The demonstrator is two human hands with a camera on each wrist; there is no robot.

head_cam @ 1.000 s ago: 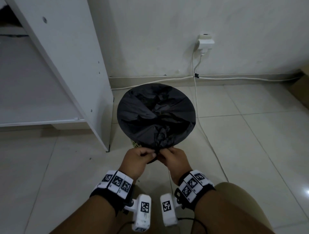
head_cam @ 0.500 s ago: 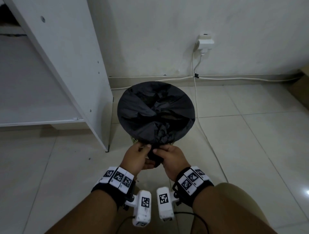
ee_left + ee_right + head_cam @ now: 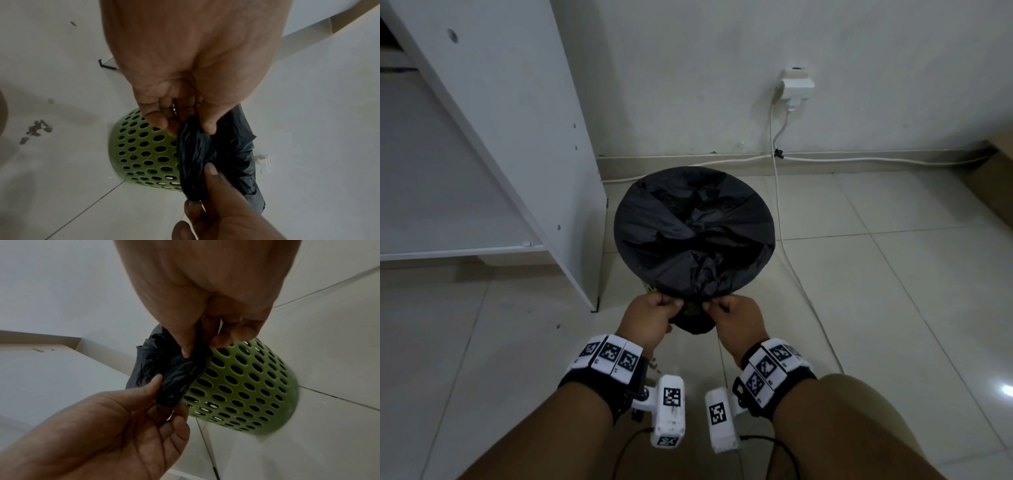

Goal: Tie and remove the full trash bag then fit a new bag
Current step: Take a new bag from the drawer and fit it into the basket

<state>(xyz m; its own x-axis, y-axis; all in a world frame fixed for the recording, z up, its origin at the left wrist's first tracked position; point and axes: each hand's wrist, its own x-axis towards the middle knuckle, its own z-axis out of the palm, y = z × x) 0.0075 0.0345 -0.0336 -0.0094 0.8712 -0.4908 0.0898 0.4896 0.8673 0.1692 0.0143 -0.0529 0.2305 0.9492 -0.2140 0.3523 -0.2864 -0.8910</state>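
Note:
A black trash bag point(image 3: 693, 233) is stretched over the mouth of a green perforated bin point(image 3: 144, 151) on the tiled floor. At the bin's near rim a bunched wad of the bag's plastic point(image 3: 195, 159) hangs over the edge. My left hand point(image 3: 654, 317) pinches that wad from the left and my right hand point(image 3: 732, 320) pinches it from the right. In the right wrist view, the bunched plastic point(image 3: 174, 376) sits between both thumbs against the bin point(image 3: 246, 386). What the bag holds is hidden.
A white shelf unit point(image 3: 493, 137) stands close on the bin's left. A wall socket with a plug point(image 3: 796, 87) is on the back wall, its white cable point(image 3: 787, 246) trailing across the floor right of the bin. Dark crumbs point(image 3: 37, 128) lie on the tiles.
Both hands stayed at the near rim and drew slightly apart, spreading the bunched plastic between them. The bin has not shifted.

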